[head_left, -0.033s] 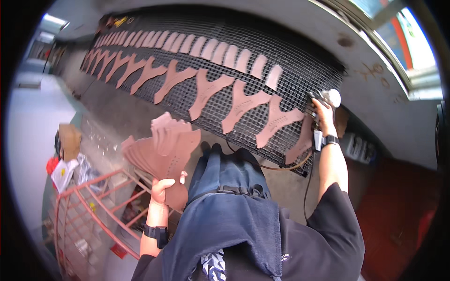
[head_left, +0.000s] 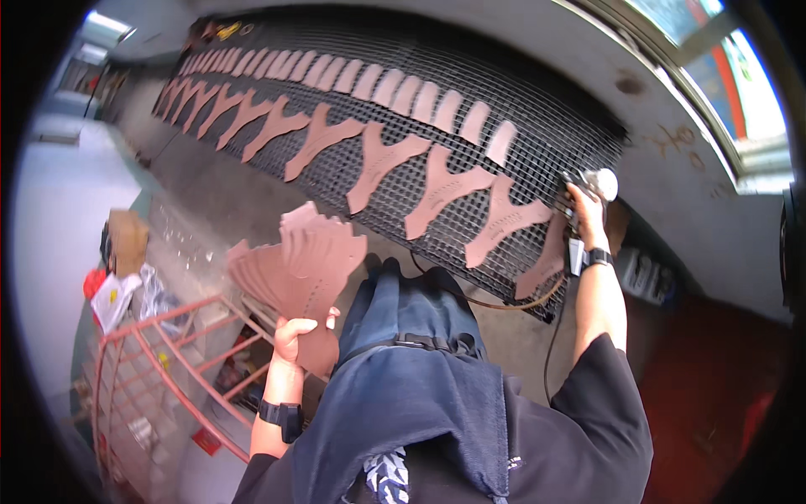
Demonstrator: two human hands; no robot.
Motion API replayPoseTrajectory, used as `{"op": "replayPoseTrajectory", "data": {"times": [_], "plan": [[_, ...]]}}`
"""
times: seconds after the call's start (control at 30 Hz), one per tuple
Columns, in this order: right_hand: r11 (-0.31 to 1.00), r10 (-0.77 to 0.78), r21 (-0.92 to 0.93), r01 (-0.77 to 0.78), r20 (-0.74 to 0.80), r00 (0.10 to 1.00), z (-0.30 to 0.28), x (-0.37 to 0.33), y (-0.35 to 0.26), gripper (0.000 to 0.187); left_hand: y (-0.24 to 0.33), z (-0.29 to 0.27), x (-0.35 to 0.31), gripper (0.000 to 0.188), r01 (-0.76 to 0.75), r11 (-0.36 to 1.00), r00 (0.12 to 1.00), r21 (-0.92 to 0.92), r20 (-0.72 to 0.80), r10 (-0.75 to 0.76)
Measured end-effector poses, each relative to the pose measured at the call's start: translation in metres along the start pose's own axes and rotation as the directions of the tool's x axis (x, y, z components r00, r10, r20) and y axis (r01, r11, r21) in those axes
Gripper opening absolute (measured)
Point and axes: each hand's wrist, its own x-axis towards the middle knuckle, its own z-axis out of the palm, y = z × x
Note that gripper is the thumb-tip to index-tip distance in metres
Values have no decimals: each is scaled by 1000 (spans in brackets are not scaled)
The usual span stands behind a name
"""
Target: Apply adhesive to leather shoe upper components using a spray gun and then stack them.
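Note:
In my left hand (head_left: 294, 338) is a fanned stack of flat, pinkish-brown leather-like pieces (head_left: 294, 269), gripped at its narrow lower end. My right hand (head_left: 588, 210) is closed around a spray gun (head_left: 574, 202) with a pale round cup (head_left: 603, 183), at the right end of a black mesh rack (head_left: 537, 160). Just under the right hand, one pinkish-brown piece (head_left: 541, 265) is partly covered by the gun. Y-shaped pieces (head_left: 508, 220) of the same colour lie in a row along the rack's near side. Behind them runs a row of paler, strip-shaped pieces (head_left: 501, 143).
A brown hose (head_left: 512, 304) loops at the rack's near right corner, and a dark cable (head_left: 547, 361) hangs beside my right arm. To my left stands a pink metal-barred frame (head_left: 159, 319). Beyond it are a cardboard box (head_left: 128, 242) and plastic bags (head_left: 116, 301). A window (head_left: 722, 76) is at upper right.
The whole view has shifted slightly, so the rack and its pieces appear a little further right. Both hands keep the same holds, on the stack and on the spray gun.

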Motion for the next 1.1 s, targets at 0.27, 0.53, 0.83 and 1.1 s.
{"op": "replayPoseTrajectory", "data": {"times": [0.27,0.53,0.83,1.1], "plan": [[996,-91,-3,91,-52,994,-4,1,-14,22,-24,-42,16,60,110,986,981,125,146,-128],[918,10,396,-19,24,1000,5,-63,-92,26,-58,-44,90,54,162,886,875,435,352,-333],[814,-1,570,-108,188,982,16,-166,-149,37,-75,-57,154,45,22,759,608,651,594,-527],[905,30,424,25,-123,992,-73,-199,-157,36,-58,-208,156,49,31,455,657,890,325,-680]]}}
